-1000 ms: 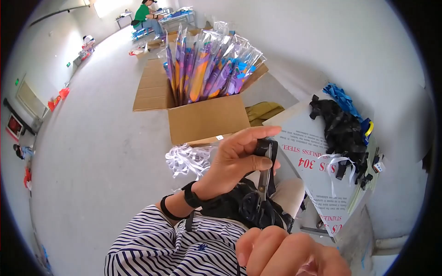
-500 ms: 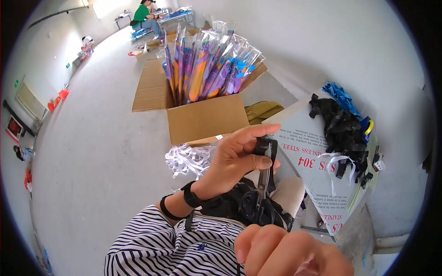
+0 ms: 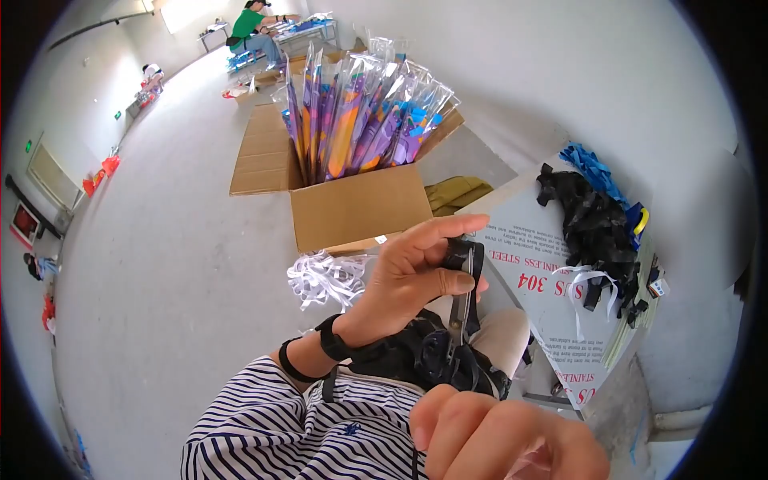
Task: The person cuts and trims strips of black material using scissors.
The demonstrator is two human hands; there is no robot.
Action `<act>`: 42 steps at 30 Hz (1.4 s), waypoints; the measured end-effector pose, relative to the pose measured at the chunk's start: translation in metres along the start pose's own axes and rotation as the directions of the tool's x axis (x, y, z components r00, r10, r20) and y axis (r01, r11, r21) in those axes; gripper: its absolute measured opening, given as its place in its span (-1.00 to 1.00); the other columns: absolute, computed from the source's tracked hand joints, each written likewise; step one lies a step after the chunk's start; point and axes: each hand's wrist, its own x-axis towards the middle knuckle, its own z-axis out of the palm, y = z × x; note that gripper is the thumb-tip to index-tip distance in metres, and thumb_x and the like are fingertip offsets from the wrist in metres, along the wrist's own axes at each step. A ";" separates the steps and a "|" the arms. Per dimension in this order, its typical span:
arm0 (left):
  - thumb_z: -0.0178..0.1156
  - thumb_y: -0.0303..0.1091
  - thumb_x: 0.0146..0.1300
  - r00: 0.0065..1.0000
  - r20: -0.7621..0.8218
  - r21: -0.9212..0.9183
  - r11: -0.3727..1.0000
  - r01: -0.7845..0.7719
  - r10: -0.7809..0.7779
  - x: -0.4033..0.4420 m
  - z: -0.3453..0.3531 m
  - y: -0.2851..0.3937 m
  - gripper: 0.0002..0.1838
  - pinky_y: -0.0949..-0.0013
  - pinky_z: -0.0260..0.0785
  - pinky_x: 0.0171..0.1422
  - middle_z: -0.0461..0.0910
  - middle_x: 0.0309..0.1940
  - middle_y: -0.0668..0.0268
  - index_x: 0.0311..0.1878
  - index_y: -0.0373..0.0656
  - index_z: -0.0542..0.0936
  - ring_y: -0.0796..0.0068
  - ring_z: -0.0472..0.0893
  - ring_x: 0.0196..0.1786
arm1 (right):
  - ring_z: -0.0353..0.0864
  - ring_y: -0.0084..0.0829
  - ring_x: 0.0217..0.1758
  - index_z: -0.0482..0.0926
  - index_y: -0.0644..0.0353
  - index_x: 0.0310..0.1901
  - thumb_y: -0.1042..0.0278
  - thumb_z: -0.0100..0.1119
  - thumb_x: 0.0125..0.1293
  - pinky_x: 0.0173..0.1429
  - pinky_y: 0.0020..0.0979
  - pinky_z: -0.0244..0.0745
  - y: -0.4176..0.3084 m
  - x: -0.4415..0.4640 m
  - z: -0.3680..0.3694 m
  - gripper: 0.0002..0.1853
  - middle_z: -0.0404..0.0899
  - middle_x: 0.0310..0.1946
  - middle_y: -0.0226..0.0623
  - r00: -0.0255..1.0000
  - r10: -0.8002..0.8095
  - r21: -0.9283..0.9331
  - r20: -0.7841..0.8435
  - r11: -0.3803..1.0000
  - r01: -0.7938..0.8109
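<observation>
My left hand [image 3: 416, 272], with a dark band at the wrist, has its thumb pressed over the blades of scissors [image 3: 458, 316] and a folded black strap [image 3: 474, 304]. The blades point up, and the dark handles hang lower, over black material [image 3: 392, 348] on the lap. My right hand [image 3: 512, 436] is close to the camera at the bottom, fingers curled; whatever it holds, if anything, is hidden. White ribbons [image 3: 326, 280] lie in a heap left of my left hand.
An open cardboard box [image 3: 360, 208] holds several purple and orange packages in clear film. On the right, black straps [image 3: 592, 220] and blue straps [image 3: 594, 170] lie on a printed board [image 3: 520, 232]. A person in green [image 3: 250, 24] sits at a far table.
My hands have barely moved; my right hand shifts very slightly. In the background, the person in green has stretched an arm forward over the table.
</observation>
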 end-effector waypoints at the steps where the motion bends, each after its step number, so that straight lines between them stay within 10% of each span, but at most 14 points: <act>1: 0.23 -0.72 0.32 1.000 0.000 0.000 1.000 0.000 0.000 0.000 0.000 0.000 -0.35 0.47 0.52 0.07 0.66 -0.17 0.29 0.47 -0.20 0.39 0.53 0.70 -0.09 | 0.34 -0.37 -0.15 0.77 -0.18 -0.04 -0.35 -0.06 0.51 -0.02 -0.34 0.16 -0.001 0.001 0.001 -0.48 0.51 -0.10 -0.03 1.000 0.000 0.000 0.000 1.000 0.000; 31: 0.23 -0.72 0.32 1.000 -0.003 0.049 0.999 -0.009 0.009 0.000 0.002 -0.002 -0.35 0.47 0.52 0.05 0.67 -0.19 0.29 0.47 -0.21 0.38 0.54 0.70 -0.12 | 0.33 -0.38 -0.18 0.75 -0.10 -0.03 -0.41 -0.02 0.46 -0.02 -0.33 0.15 -0.004 -0.001 0.007 -0.42 0.53 -0.09 0.00 0.993 0.070 0.029 -0.091 0.997 -0.067; 37: 0.24 -0.71 0.31 1.000 0.000 0.037 0.999 0.002 -0.002 0.000 0.002 -0.003 -0.35 0.46 0.53 0.05 0.67 -0.19 0.28 0.47 -0.22 0.38 0.53 0.70 -0.12 | 0.36 -0.41 -0.24 0.72 -0.02 0.02 -0.46 -0.05 0.42 -0.20 -0.44 0.31 0.030 0.015 -0.010 -0.34 0.46 -0.11 0.00 0.975 -0.210 0.148 0.072 0.969 0.197; 38: 0.24 -0.71 0.31 1.000 0.009 0.054 0.999 -0.005 0.004 0.000 0.001 -0.004 -0.35 0.46 0.53 0.05 0.68 -0.19 0.28 0.47 -0.23 0.38 0.53 0.71 -0.12 | 0.33 -0.48 -0.36 0.68 0.07 -0.07 -0.39 -0.03 0.43 -0.32 -0.48 0.30 0.050 0.032 0.039 -0.38 0.46 -0.18 -0.03 0.825 -0.299 0.149 -0.479 0.899 0.412; 39: 0.25 -0.71 0.31 1.000 0.018 0.071 0.997 -0.011 0.010 0.000 0.001 -0.005 -0.35 0.46 0.54 0.05 0.68 -0.19 0.27 0.46 -0.24 0.38 0.52 0.71 -0.11 | 0.31 -0.54 -0.47 0.64 0.16 -0.16 -0.31 0.00 0.44 -0.45 -0.52 0.29 0.057 0.042 0.088 -0.41 0.45 -0.25 -0.05 0.405 -0.263 0.027 -0.876 0.811 0.584; 42: 0.25 -0.71 0.30 0.999 -0.012 0.069 0.997 0.045 -0.044 -0.001 0.005 0.001 -0.36 0.45 0.55 0.05 0.68 -0.20 0.26 0.46 -0.26 0.38 0.50 0.72 -0.11 | 0.30 -0.55 -0.51 0.53 0.19 -0.24 -0.17 0.07 0.45 -0.37 -0.56 0.34 0.031 0.019 0.116 -0.52 0.44 -0.26 -0.09 0.412 0.065 0.339 -0.909 0.690 0.639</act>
